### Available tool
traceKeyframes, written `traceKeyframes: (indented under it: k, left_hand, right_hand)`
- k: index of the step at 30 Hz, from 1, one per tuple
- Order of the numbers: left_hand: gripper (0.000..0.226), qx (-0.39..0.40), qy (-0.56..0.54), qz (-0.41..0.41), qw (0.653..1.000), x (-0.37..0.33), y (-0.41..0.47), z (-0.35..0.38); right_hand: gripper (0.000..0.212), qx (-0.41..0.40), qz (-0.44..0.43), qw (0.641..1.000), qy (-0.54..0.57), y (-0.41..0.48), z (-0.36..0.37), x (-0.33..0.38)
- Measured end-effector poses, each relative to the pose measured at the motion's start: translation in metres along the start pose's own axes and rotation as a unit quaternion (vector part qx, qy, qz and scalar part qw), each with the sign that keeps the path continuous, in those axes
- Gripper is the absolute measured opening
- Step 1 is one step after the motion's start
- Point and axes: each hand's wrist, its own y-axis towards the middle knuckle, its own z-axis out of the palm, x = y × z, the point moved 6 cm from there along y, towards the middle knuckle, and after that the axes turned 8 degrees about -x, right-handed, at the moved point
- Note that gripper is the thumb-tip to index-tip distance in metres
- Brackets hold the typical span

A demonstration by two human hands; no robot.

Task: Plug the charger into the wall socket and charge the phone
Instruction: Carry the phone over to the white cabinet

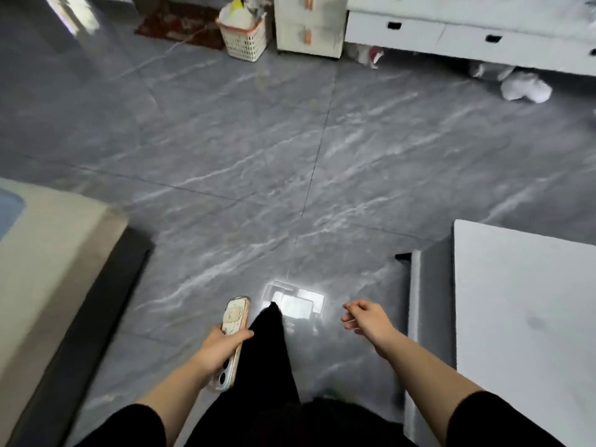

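My left hand (pixel 222 346) grips a phone (pixel 233 321) in a pale patterned case, back side up, its camera lenses near my wrist. The phone hangs low over the grey floor beside my black-clad leg (pixel 269 356). My right hand (pixel 366 321) is out in front at the same height, fingers loosely apart, with nothing in it. No charger and no wall socket are in view.
Grey marble floor tiles (pixel 290 156) stretch ahead. A beige bed or sofa edge (pixel 58 253) is at left, a white table (pixel 522 301) at right. Far ahead stand a white basket (pixel 243 35), a small drawer unit (pixel 309 27), a white cabinet (pixel 467 37) and crumpled cloth (pixel 525 88).
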Motion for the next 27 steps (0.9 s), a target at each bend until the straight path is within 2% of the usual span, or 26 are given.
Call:
traceKeyframes:
  k: [2,6,13,16,18,24,27]
  left_hand:
    - [0.031,0.034,0.044,0.023,0.998,-0.048,0.033,0.000]
    - [0.038,0.090,0.109,0.070,0.987,-0.143,0.079,0.019]
    - [0.051,0.132,0.196,0.131,0.963,-0.291,0.140,0.102]
    - [0.036,0.137,0.217,0.148,0.955,-0.342,0.159,0.145]
    - [0.025,0.133,0.219,0.150,0.955,-0.370,0.167,0.167]
    - [0.028,0.103,0.218,0.137,0.961,-0.471,0.187,0.229]
    - [0.025,0.097,0.223,0.123,0.962,-0.530,0.211,0.257]
  right_hand:
    - [0.017,-0.039,0.025,0.999,0.023,0.016,-0.006,0.011]
    - [0.022,-0.107,0.078,0.990,0.050,0.036,-0.032,0.014]
    - [0.016,-0.174,0.175,0.965,0.086,0.071,-0.101,0.002]
    - [0.021,-0.184,0.186,0.961,0.092,0.102,-0.137,0.013]
    - [0.021,-0.181,0.186,0.962,0.089,0.125,-0.158,0.031]
    - [0.025,-0.174,0.141,0.966,0.127,0.217,-0.235,0.134]
    - [0.019,-0.176,0.112,0.965,0.156,0.273,-0.280,0.200]
